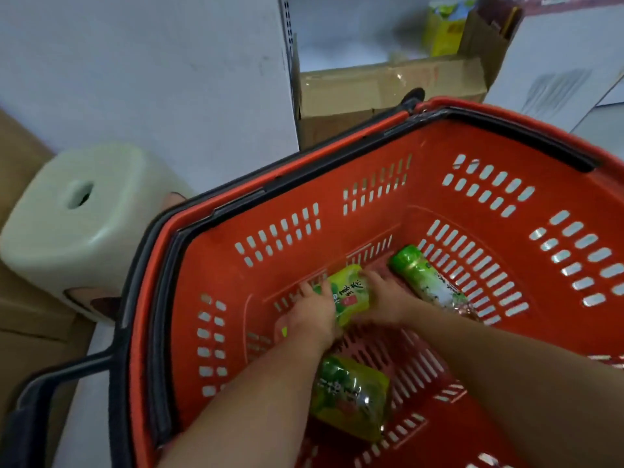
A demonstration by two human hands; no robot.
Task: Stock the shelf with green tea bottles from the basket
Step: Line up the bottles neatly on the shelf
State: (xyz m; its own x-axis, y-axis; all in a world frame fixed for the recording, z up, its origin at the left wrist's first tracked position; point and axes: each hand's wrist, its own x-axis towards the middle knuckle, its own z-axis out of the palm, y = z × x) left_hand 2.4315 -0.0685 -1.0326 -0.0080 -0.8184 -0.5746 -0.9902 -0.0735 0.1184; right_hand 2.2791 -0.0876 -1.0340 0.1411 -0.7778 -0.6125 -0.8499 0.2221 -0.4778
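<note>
- The floor of a store: a white panel (169,79), a cardboard box (388,86) and a pale stool (77,214) stand behind a red basket (337,163).
- Three green tea bottles lie on their sides in the basket: the middle bottle (351,292), the right bottle (429,282) and the near bottle (351,396).
- The left hand (317,309) and the right hand (385,295) grasp the middle bottle from both sides, fingers curled on it.
- The bottles look full, so probably rather heavy; the plastic film seems smooth and may slip. Better to hold round the body, not the cap.
</note>
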